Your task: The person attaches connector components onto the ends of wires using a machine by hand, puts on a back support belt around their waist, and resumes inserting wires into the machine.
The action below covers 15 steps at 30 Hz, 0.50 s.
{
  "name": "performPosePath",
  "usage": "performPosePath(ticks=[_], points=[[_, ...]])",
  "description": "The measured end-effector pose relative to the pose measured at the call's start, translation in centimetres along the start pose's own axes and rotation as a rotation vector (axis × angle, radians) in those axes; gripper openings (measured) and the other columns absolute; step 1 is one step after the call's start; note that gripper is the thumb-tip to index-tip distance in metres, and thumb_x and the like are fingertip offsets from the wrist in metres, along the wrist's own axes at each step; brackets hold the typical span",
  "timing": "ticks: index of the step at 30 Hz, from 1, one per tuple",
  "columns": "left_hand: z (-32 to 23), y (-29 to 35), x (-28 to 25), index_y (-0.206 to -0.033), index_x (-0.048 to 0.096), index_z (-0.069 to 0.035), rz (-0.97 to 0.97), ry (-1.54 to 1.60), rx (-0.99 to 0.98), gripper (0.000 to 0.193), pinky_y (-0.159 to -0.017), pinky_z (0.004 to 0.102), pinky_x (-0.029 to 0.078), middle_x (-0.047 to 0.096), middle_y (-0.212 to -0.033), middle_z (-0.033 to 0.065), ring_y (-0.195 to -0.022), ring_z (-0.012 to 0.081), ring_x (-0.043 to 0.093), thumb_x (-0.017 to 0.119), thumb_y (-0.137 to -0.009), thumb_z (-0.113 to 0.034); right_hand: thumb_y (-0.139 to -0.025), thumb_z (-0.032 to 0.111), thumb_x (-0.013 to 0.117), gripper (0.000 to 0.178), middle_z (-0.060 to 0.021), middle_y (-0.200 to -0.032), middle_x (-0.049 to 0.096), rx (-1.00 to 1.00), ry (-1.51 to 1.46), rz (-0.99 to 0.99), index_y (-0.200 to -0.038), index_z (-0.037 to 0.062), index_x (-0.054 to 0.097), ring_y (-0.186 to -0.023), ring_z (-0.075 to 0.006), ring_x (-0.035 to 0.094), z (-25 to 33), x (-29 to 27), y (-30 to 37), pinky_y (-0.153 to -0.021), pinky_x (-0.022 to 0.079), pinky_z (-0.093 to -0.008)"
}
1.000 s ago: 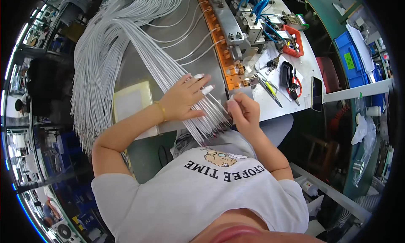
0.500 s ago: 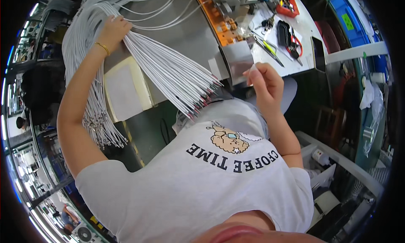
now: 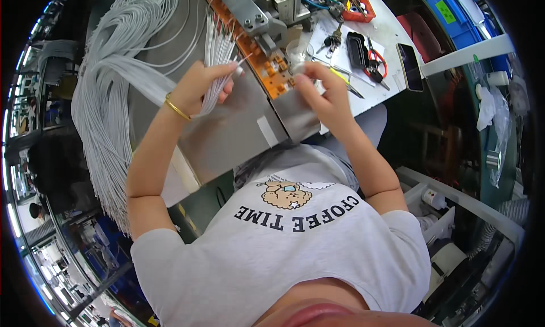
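My left hand point(image 3: 205, 88) is closed round a bundle of white wires point(image 3: 214, 49) whose reddish ends point away from me, beside an orange fixture point(image 3: 277, 77). A single wire point(image 3: 245, 59) sticks out to the right past my left thumb. The rest of the long white wires point(image 3: 108, 71) trail leftward and hang over the table's left side. My right hand point(image 3: 328, 97) is just right of the fixture's near end, thumb and fingertips drawn together. Whatever lies between those fingertips is too small to make out; a clear plastic piece point(image 3: 296, 50) shows right beyond them.
Metal machine parts point(image 3: 244, 12) stand behind the fixture. On the white table to the right are red-handled pliers point(image 3: 374, 63), a black case point(image 3: 357, 50), keys point(image 3: 332, 40), a phone point(image 3: 409, 67) and a red tray point(image 3: 363, 15). A blue bin point(image 3: 448, 15) is farther right.
My left hand has come rightward with the bundle, whose ends have swung from my lap to point away. My right hand has moved left and farther out, to the fixture. The view has shifted slightly.
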State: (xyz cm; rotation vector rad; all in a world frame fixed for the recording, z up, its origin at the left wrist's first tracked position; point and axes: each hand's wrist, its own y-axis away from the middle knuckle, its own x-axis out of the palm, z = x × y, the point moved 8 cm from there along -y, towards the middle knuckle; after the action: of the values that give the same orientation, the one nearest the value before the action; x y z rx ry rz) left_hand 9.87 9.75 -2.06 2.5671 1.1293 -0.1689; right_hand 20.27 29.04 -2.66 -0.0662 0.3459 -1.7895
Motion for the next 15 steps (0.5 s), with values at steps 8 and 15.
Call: performPosePath(ticks=[8, 15], points=[[-0.2, -1.2, 1.9, -0.091, 0.063, 0.002, 0.040, 0.157, -0.117, 0.025, -0.058, 0.0227, 0.047, 0.063, -0.073, 0.0045, -0.061, 0.0092, 0.057, 0.066, -0.084, -0.022, -0.086, 0.015, 0.062, 0.017, -0.0024, -0.078, 0.061, -0.026, 0.078, 0.173, -0.090, -0.0008, 0.060, -0.073, -0.0079, 0.053, -0.1, 3.9, -4.9, -0.067, 0.042, -0.0235], [-2.1, -2.7, 2.4, -0.094, 0.065, -0.001, 0.041, -0.064, 0.035, 0.023, -0.058, 0.0220, 0.045, 0.062, -0.072, 0.0019, -0.061, 0.0073, 0.055, 0.067, -0.084, -0.021, -0.084, 0.015, 0.064, 0.017, -0.0027, -0.079, 0.062, 0.132, -0.004, 0.256, -0.090, -0.0003, 0.062, -0.073, -0.0074, 0.054, -0.8, 3.4, -5.7, -0.067, 0.043, -0.0231]])
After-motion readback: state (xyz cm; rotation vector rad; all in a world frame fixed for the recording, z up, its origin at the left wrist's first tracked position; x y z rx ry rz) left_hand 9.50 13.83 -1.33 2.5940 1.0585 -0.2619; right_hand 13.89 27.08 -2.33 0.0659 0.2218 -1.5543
